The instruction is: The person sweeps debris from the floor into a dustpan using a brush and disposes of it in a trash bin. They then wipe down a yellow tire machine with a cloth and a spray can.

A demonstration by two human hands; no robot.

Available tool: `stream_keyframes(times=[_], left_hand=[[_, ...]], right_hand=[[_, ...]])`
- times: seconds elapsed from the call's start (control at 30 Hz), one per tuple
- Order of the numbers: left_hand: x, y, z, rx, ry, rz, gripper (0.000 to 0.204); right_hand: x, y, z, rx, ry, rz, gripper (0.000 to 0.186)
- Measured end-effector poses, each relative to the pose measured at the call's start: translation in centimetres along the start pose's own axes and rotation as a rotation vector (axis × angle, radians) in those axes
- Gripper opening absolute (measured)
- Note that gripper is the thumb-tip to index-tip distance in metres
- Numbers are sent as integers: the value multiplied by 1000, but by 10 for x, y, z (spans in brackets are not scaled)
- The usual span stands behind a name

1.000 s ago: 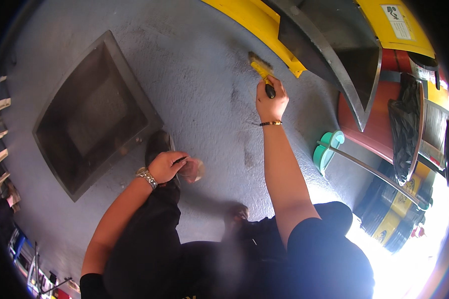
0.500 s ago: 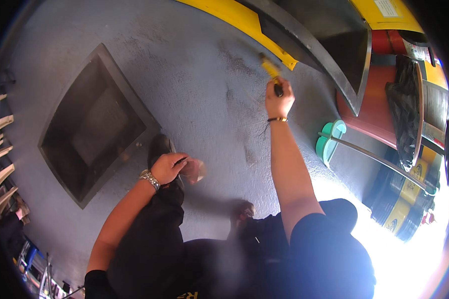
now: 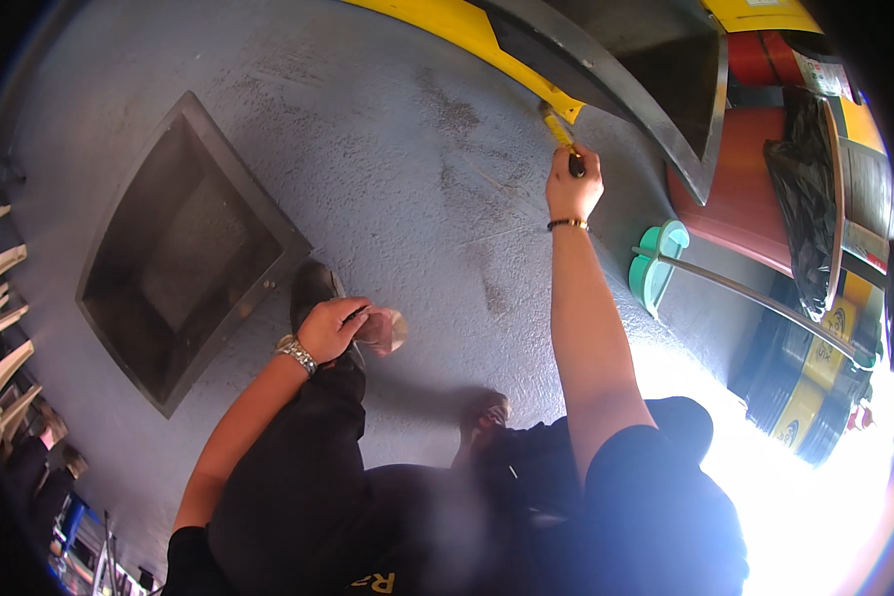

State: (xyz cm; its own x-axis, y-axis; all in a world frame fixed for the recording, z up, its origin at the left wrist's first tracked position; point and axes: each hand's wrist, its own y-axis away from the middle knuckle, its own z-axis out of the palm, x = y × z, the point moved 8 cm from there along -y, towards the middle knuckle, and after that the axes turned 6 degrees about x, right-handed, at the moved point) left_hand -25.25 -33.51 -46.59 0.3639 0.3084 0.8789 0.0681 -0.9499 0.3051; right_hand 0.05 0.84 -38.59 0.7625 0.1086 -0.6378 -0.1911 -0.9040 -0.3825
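My right hand (image 3: 576,187), arm stretched forward, is closed round a yellow hand tool with a black handle end (image 3: 558,129). Its dark tip is at the lower edge of a yellow panel (image 3: 457,35), near the panel's corner; whether it is a brush or a scraper I cannot tell. Beside my left shoe, my left hand (image 3: 330,331) is closed on a small pinkish, shiny thing (image 3: 385,331), whose kind is unclear. Behind the yellow panel stands a black tray-like bin (image 3: 616,84).
A black open tray (image 3: 134,268) lies on the grey floor (image 3: 407,189) at left. On the right are a green dustpan (image 3: 656,268) with a long handle, a reddish container (image 3: 730,189), a black plastic bag (image 3: 803,189) and yellow-and-black drums (image 3: 815,387). Pale curved pieces (image 3: 0,318) line the far left.
My right hand has moved slightly forward and right, bringing the tool's tip closer to the yellow panel's corner. My left hand stays nearly where it was, holding the pinkish thing.
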Motion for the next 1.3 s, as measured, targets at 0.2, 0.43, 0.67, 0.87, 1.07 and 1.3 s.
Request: stream_keyframes(times=[0.2,0.43,0.67,0.87,1.07,1.3], left_hand=[[4,0,-2,13,-36,41,20],[-2,-1,3,-70,83,-132,24],[-2,-8,7,-6,251,-129,27],[17,-18,13,-117,188,-203,21],[12,-40,13,-135,-128,-185,29],[61,-72,4,-77,-685,196,21]], right_hand=[[1,52,18,-226,29,-6,28],[5,24,-69,-515,-206,28,25],[20,61,-153,-1015,136,-88,25],[68,166,-140,-1481,354,-96,31],[3,154,-76,-1215,199,99,30],[-63,117,-145,-1089,-126,-166,24]])
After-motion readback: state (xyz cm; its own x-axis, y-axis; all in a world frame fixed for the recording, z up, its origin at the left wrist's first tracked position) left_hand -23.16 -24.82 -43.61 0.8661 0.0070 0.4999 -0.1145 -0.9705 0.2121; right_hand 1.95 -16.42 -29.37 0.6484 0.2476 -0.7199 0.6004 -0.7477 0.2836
